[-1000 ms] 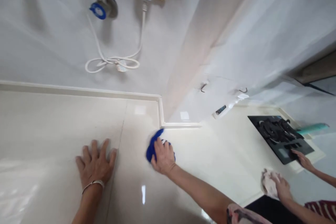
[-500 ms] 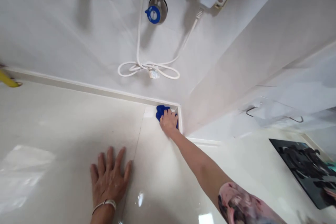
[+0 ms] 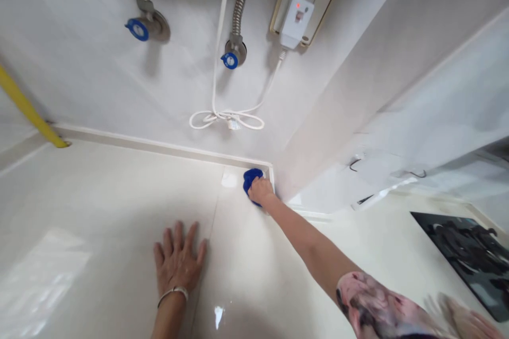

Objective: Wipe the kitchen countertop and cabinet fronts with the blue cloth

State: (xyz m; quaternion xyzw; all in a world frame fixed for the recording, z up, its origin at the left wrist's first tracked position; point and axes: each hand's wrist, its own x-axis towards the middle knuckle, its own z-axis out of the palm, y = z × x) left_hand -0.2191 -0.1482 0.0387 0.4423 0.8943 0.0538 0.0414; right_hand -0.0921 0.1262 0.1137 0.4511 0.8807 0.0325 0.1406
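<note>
My right hand is closed over a bunched blue cloth, pressing it into the back corner where the counter meets the two walls. Part of the cloth is hidden beneath my fingers. My left hand, with a bracelet at the wrist, lies flat on the glossy pale countertop, its fingers spread and nothing in them. A thin seam in the counter runs just to the right of it.
On the wall are two blue-handled valves with metal hoses, a tied white cord and a plug in a socket. A yellow pipe stands left, a black cooktop right. Another person's blurred hand shows at bottom right.
My view has tilted up and left, showing more of the wall. The right hand has turned and bunched on the cloth in the corner. The other person's hand has shifted beside the cooktop.
</note>
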